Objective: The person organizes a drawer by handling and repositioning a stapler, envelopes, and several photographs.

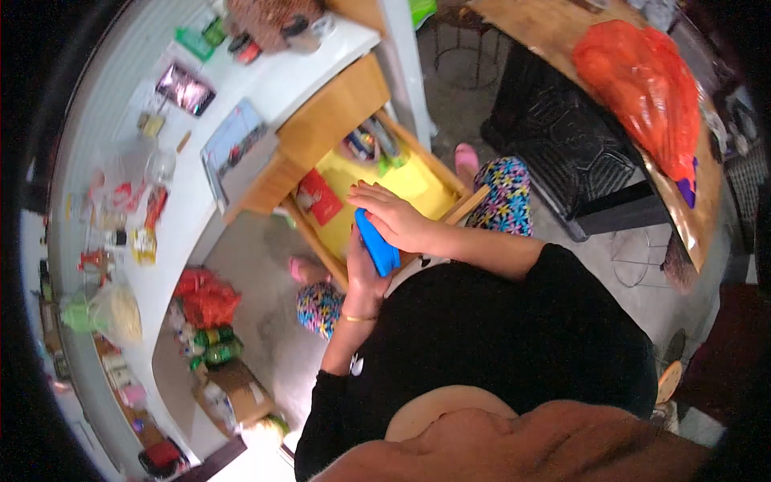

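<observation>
In front of my body, a bright blue flat case-like thing (376, 243) is held between my two hands. My left hand (365, 271) grips it from the left and below, its fingers partly hidden behind it. From the right, my right hand (399, 222) lies across its upper end, thumb side against the blue surface and fingers reaching left. Both hands are over a pulled-out wooden drawer (434, 165) lined in yellow. Inside the drawer are a red packet (320, 198) and several small items (373, 145) toward the back.
A white counter (265, 80) curves along the left, bearing a phone (186, 88), a booklet (233, 145), bags and bottles. Below it are red bags (205, 297), green bottles (217, 345) and a cardboard box (241, 391). At right, an orange-red bag (642, 88) rests on a wooden table (530, 20).
</observation>
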Demonstrator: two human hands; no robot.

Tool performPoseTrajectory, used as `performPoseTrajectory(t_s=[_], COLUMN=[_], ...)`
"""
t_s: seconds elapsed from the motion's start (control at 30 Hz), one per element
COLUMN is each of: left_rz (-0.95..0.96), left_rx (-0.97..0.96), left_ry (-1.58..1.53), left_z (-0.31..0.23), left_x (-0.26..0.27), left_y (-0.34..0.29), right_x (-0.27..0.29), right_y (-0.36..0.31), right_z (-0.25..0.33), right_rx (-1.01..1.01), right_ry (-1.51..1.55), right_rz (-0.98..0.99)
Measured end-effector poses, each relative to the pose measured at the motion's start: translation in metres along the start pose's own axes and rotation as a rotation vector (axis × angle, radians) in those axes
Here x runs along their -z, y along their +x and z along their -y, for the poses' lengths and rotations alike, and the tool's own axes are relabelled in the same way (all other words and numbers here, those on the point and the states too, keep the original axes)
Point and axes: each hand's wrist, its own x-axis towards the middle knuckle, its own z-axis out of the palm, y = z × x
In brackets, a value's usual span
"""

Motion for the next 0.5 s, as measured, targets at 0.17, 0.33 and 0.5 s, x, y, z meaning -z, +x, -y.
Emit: performPoseTrajectory(t_s=[0.17, 0.33, 0.5], left_rz=[0.229, -0.037, -0.072], left_rx=[-0.097, 0.074, 0.217], left_ry=[-0.497, 0.002, 0.019], left_z=[-0.011, -0.009, -0.02], left_x=[0.041, 0.02, 0.015], left_y=[0.008, 0.0, 0.015], right_x=[-0.03, -0.023, 0.021], right_y=[-0.026, -0.006, -0.01], right_z=[0.016, -0.032, -0.076], right_rx=[0.16, -0.129, -0.47], right_ry=[0.087, 0.087, -0.141], right_rz=[0.13, 0.025, 0.139])
